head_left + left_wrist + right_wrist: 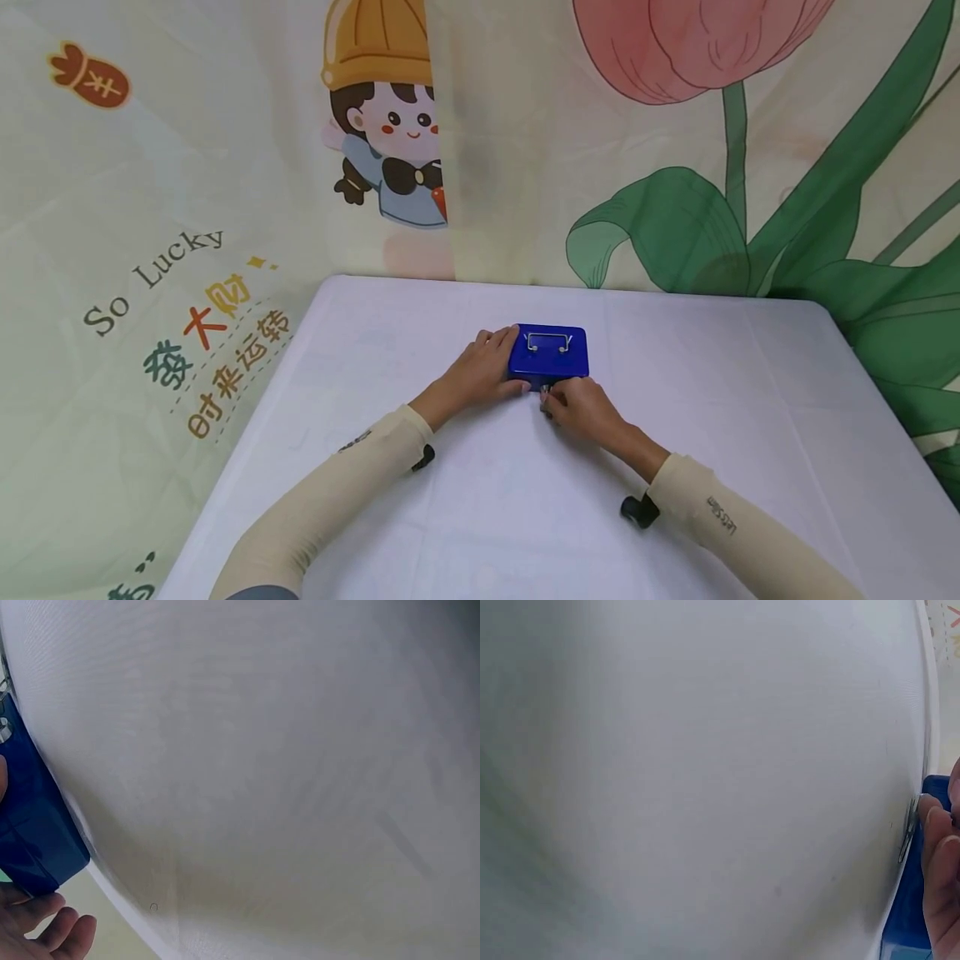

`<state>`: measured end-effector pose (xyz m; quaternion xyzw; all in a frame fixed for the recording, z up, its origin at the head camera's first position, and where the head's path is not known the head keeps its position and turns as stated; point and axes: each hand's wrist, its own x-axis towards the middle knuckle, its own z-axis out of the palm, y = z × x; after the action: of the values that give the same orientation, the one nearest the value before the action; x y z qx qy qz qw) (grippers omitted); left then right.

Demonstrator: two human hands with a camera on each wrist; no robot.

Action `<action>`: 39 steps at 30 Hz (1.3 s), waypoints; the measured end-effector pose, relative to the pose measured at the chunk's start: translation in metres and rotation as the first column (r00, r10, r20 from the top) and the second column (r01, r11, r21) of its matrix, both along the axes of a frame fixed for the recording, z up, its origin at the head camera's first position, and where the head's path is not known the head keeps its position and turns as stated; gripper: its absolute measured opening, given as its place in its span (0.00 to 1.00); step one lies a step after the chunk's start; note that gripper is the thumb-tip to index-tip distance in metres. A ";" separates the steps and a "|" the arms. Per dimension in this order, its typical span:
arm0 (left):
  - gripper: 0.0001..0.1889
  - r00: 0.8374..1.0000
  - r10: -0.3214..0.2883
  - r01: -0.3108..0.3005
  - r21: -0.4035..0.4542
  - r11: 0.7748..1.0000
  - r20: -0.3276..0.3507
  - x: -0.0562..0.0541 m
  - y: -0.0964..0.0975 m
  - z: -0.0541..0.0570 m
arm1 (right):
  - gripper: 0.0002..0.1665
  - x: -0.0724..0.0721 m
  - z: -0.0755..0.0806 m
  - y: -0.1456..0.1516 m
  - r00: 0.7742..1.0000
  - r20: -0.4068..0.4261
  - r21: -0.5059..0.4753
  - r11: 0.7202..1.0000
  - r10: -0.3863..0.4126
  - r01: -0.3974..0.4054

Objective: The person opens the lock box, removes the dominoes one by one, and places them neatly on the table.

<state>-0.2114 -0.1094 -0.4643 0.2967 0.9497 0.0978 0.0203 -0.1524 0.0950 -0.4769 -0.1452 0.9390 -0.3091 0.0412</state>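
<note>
- Up close, the right sleeve (750, 529) reads "Let's Slim"; lettering on the left sleeve (337, 483) is too small.
- Right hand (591, 410), fingers curled, pinches a small metal piece (545, 389) at the front of the blue box (555, 364).
- Left hand (482, 367) grips its left side, thumb in front.
- Box sits on the worktop's (465, 517) far half.
- Behind, the backdrop (510, 183): "So Lucky", "發大财", "时来运转".

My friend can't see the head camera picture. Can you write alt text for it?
A person's left hand grips a blue box with a wire handle on its lid, while the right hand pinches a small metal piece at the box's front. The box sits on a white table. The backdrop shows a pink tulip and a cartoon figure.
</note>
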 end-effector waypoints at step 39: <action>0.52 1.000 -0.002 0.001 0.026 1.000 0.028 -0.006 0.003 0.002 | 0.15 -0.001 -0.006 0.013 0.977 0.209 -0.134 0.988 -0.043 0.072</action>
<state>-0.2174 -0.1062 -0.4625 0.2963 0.9478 0.1142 0.0300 -0.1531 0.1080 -0.4826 -0.0877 0.9094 -0.3890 0.1185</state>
